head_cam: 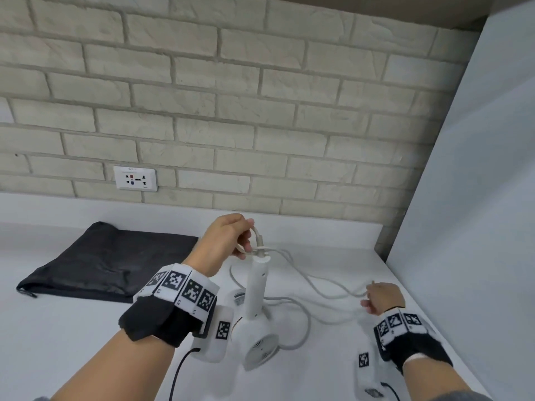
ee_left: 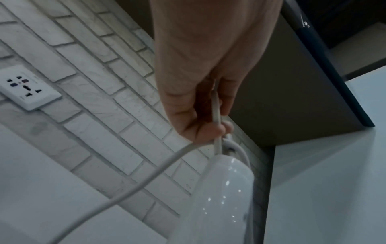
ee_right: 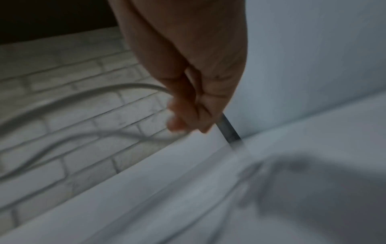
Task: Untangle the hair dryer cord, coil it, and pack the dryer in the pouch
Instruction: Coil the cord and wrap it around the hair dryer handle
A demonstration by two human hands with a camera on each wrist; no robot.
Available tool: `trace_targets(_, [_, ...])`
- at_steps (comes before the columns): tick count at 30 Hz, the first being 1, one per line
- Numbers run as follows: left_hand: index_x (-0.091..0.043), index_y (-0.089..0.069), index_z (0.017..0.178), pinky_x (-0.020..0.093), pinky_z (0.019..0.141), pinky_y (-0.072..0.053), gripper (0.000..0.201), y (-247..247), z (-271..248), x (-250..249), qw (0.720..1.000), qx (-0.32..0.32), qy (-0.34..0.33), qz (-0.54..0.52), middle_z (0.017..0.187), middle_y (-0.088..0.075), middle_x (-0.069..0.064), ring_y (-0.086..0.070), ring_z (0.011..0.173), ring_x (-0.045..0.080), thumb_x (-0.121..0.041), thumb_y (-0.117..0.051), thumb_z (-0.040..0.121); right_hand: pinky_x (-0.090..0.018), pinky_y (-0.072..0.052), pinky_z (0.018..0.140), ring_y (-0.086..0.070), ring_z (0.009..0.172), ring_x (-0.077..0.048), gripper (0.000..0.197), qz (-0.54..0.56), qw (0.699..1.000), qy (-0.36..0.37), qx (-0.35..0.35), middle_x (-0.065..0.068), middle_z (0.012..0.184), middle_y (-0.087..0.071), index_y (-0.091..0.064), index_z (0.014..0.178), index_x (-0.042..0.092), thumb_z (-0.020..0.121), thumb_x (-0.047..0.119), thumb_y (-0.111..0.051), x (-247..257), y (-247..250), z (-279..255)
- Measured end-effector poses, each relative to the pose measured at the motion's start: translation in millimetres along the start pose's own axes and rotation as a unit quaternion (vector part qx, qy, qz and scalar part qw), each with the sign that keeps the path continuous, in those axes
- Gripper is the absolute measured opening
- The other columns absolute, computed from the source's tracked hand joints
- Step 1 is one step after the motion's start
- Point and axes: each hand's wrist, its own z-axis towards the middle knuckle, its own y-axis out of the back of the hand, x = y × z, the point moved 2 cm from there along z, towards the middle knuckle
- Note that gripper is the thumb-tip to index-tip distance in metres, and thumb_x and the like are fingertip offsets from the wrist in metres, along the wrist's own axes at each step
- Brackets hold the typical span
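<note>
White countertop point(head_cam: 86, 328) ran below a pale brick wall point(head_cam: 231, 96), and on it stood the hair dryer point(head_cam: 256, 322), handle up. Left of the dryer lay the black pouch point(head_cam: 110, 261), flat. Over the handle's top the left hand point(head_cam: 228, 238) pinched a loop of cord point(head_cam: 304, 316). Right of the dryer, the right hand point(head_cam: 382, 298) had its fingers curled round the cord's far end, a metal prong point(ee_right: 228, 130) poking out below them.

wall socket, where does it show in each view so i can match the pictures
Head: the wall socket sits left of centre on the brick wall, above the black pouch.
Left wrist: at the far left edge, tilted.
Right wrist: not in it.
Shared landmark: the brick wall, in all three views.
</note>
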Motion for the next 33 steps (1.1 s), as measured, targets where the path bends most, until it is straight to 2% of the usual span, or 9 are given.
trace_targets(2, [-0.008, -0.045, 0.061, 0.022, 0.041, -0.042, 0.032, -4, 1, -1, 1.000, 0.000, -0.001, 0.000, 0.059, -0.046, 0.007, -0.051, 0.040, 0.010, -0.013, -0.047, 0.092, -0.039, -0.043, 0.088, -0.055, 0.101, -0.035, 0.028, -0.291, 0.953, 0.082, 0.000, -0.017, 0.109, -0.056, -0.051, 0.115, -0.004, 0.090, -0.002, -0.038, 17, -6, -19])
trace_targets(4, [-0.007, -0.044, 0.061, 0.022, 0.041, -0.043, 0.031, -7, 2, -1, 1.000, -0.001, 0.000, 0.001, 0.059, -0.046, 0.008, -0.050, 0.040, 0.010, -0.013, -0.047, 0.092, -0.037, -0.035, 0.101, -0.040, 0.121, -0.037, 0.043, -0.331, 0.922, 0.196, -0.046, -0.020, 0.133, -0.037, -0.042, 0.129, 0.001, 0.086, -0.002, -0.038, 43, -7, -51])
trace_targets(6, [-0.008, -0.045, 0.062, 0.022, 0.041, -0.044, 0.031, -11, 3, -1, 1.000, 0.004, 0.000, 0.003, 0.059, -0.046, 0.008, -0.051, 0.040, 0.010, -0.013, -0.048, 0.092, -0.028, -0.036, 0.097, -0.043, 0.115, -0.031, 0.044, -0.233, 0.896, 0.371, -0.068, -0.015, 0.127, -0.045, -0.048, 0.127, 0.005, 0.085, -0.004, -0.041, 71, -11, -85])
trace_targets(9, [-0.008, -0.045, 0.061, 0.024, 0.043, -0.044, 0.032, -18, 4, -2, 1.000, 0.008, -0.004, 0.011, 0.059, -0.046, 0.006, -0.050, 0.042, 0.011, -0.013, -0.049, 0.092, -0.006, -0.039, 0.073, -0.052, 0.083, -0.013, 0.025, -0.129, 0.834, 0.530, 0.080, 0.000, 0.099, -0.056, -0.062, 0.111, 0.011, 0.087, 0.012, -0.055, 107, -33, -140])
trace_targets(15, [-0.012, -0.044, 0.059, 0.021, 0.049, -0.041, 0.035, -21, 2, -5, 0.998, 0.011, -0.041, 0.054, 0.059, -0.046, 0.003, -0.047, 0.050, 0.014, -0.024, -0.052, 0.091, -0.034, -0.040, 0.074, -0.056, 0.091, -0.028, 0.024, -0.337, 0.778, 0.528, 0.050, -0.012, 0.098, -0.060, -0.061, 0.098, 0.004, 0.093, 0.023, -0.047, 119, -74, -152])
trace_targets(18, [-0.013, -0.045, 0.059, 0.013, 0.047, -0.037, 0.036, -16, 1, -4, 0.996, -0.008, -0.051, 0.077, 0.059, -0.044, 0.003, -0.042, 0.052, 0.013, -0.027, -0.052, 0.091, -0.036, -0.042, 0.069, -0.055, 0.078, -0.029, 0.023, -0.220, 0.776, 0.591, 0.013, -0.014, 0.085, -0.060, -0.059, 0.087, 0.002, 0.093, 0.018, -0.044, 116, -69, -148])
trace_targets(23, [-0.015, -0.047, 0.058, 0.026, 0.054, -0.026, 0.036, 1, 2, 2, 0.995, -0.045, -0.028, 0.085, 0.061, -0.037, 0.002, -0.031, 0.056, 0.016, -0.031, -0.053, 0.090, -0.017, -0.039, 0.043, -0.044, 0.049, -0.019, 0.023, 0.103, 0.903, 0.404, -0.103, -0.005, 0.057, -0.046, -0.057, 0.071, 0.008, 0.090, 0.004, -0.045, 114, -8, -96])
trace_targets(27, [-0.015, -0.046, 0.059, 0.028, 0.055, -0.023, 0.036, 9, 0, 2, 0.993, -0.062, -0.026, 0.101, 0.058, -0.032, 0.000, -0.028, 0.056, 0.016, -0.031, -0.052, 0.091, -0.013, -0.030, 0.030, -0.041, 0.034, -0.015, 0.034, 0.316, 0.922, 0.194, -0.107, -0.008, 0.049, -0.044, -0.053, 0.063, 0.012, 0.085, -0.007, -0.036, 79, 31, -49])
trace_targets(33, [-0.012, -0.050, 0.065, 0.027, 0.055, -0.025, 0.031, 18, 0, -3, 0.990, -0.073, -0.040, 0.110, 0.058, -0.032, 0.000, -0.030, 0.058, 0.016, -0.029, -0.051, 0.091, -0.019, -0.039, 0.040, -0.046, 0.050, -0.020, 0.027, 0.132, 0.987, 0.050, -0.081, -0.010, 0.059, -0.050, -0.053, 0.066, 0.003, 0.088, -0.003, -0.040, 25, 43, 0])
